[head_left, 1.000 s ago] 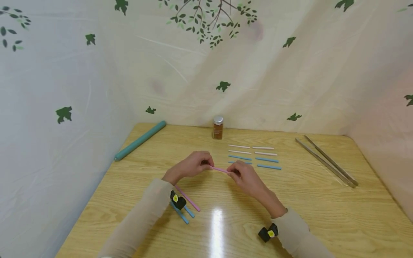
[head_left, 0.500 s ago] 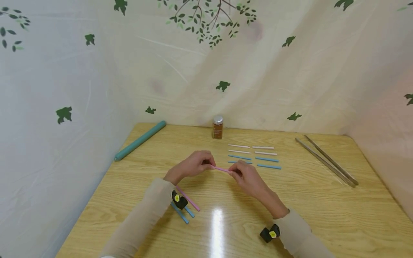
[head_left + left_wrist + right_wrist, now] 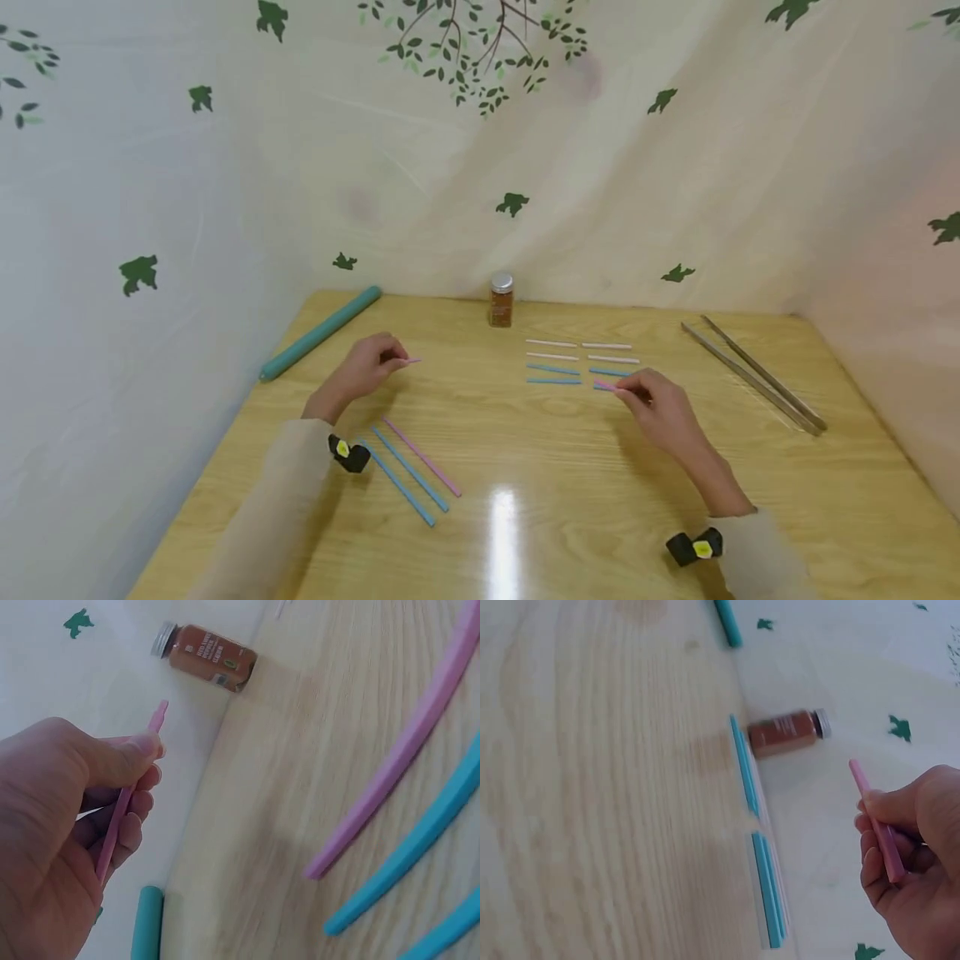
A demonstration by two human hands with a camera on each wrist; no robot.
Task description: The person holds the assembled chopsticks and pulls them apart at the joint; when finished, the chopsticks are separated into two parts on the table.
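My left hand (image 3: 367, 367) holds a short pink stick piece (image 3: 116, 825) between thumb and fingers; its upper end narrows to a small nub in the left wrist view. In my right hand (image 3: 663, 408) is another short pink stick piece (image 3: 860, 778), pinched by thumb and fingertips. In the head view that hand is beside the short blue sticks (image 3: 552, 368), the pink piece overlapping one of them. Short pale sticks (image 3: 551, 343) lie in rows behind the blue ones. Near my left forearm, a long pink stick (image 3: 422, 456) rests alongside two long blue sticks (image 3: 410, 469).
A spice jar (image 3: 501, 302) with a silver lid stands at the back of the wooden table (image 3: 525, 450). To the left lies a green roll (image 3: 321, 333). Metal tongs (image 3: 757, 379) lie on the right. A leaf-patterned sheet (image 3: 450, 167) hangs behind and at both sides.
The pink stick that both hands held between them is now in two pieces, one per hand. The left hand has moved left, the right hand right, and the long sticks are uncovered.
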